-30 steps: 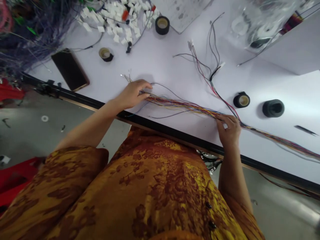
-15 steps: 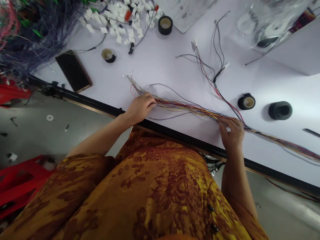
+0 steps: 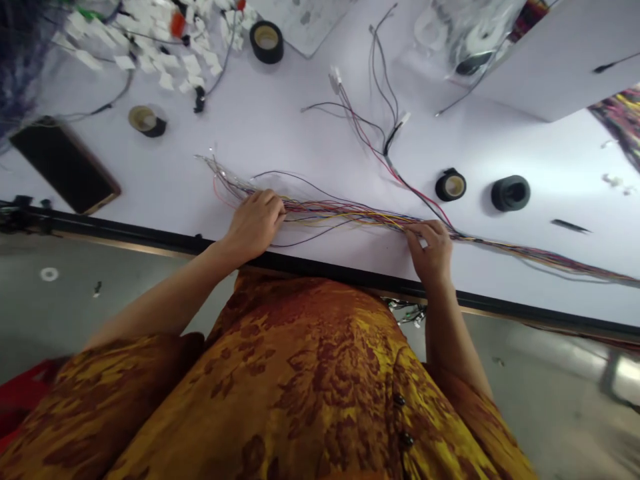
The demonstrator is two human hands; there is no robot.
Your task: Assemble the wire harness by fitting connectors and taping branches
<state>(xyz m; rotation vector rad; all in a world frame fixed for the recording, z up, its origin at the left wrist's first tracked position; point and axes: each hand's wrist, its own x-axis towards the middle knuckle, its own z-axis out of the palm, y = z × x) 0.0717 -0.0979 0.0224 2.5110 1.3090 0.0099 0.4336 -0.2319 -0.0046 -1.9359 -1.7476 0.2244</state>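
The left hand (image 3: 255, 227) and right hand (image 3: 430, 252) both hold, fingers closed over it, a bundle of coloured wires (image 3: 350, 217), spaced apart along the table edge (image 3: 150, 235) to keep the strands straight and together.

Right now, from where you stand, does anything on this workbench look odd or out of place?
The multicoloured wire bundle looks untidy: its loose ends fan out past the left hand instead of lying together. A smaller tangle of black and red wires lies apart above it.
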